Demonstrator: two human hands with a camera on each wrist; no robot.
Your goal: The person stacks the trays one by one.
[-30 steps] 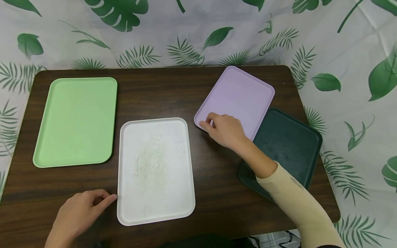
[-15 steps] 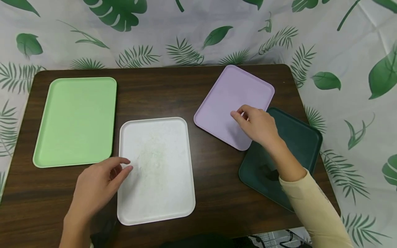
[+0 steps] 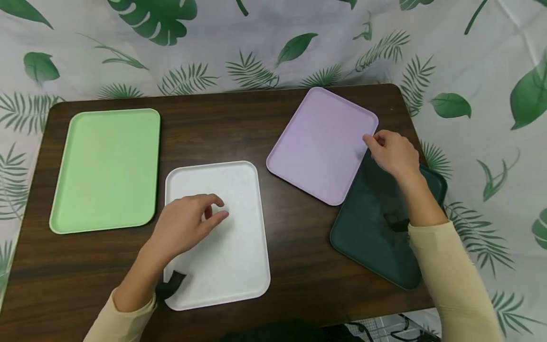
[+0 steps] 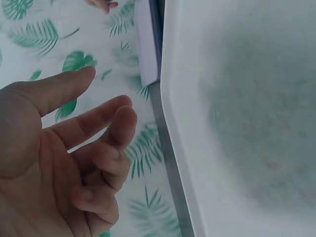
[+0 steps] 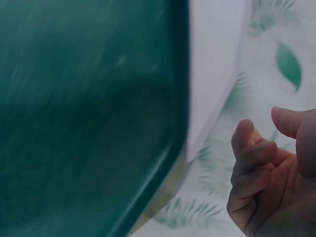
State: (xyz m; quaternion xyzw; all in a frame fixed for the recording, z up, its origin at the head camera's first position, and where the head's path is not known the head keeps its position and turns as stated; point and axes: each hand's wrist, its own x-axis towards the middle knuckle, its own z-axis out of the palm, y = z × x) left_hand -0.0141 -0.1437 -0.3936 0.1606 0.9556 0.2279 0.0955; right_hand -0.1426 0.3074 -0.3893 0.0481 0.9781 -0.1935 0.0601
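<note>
Hovering right hand (image 3: 394, 152); purple tray (image 3: 322, 145) edge nearby

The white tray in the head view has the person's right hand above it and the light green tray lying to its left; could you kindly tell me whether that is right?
Not quite: the head view shows the person's left hand above the white tray. The light green tray does lie to the white tray's left.

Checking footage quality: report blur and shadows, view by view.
Head view: a soft shadow on the white tray beside the left hand; left wrist view: that tray's surface blurred, the hand clearer; right wrist view: dim, the dark green tray soft, its rim faintly glinting.
</note>
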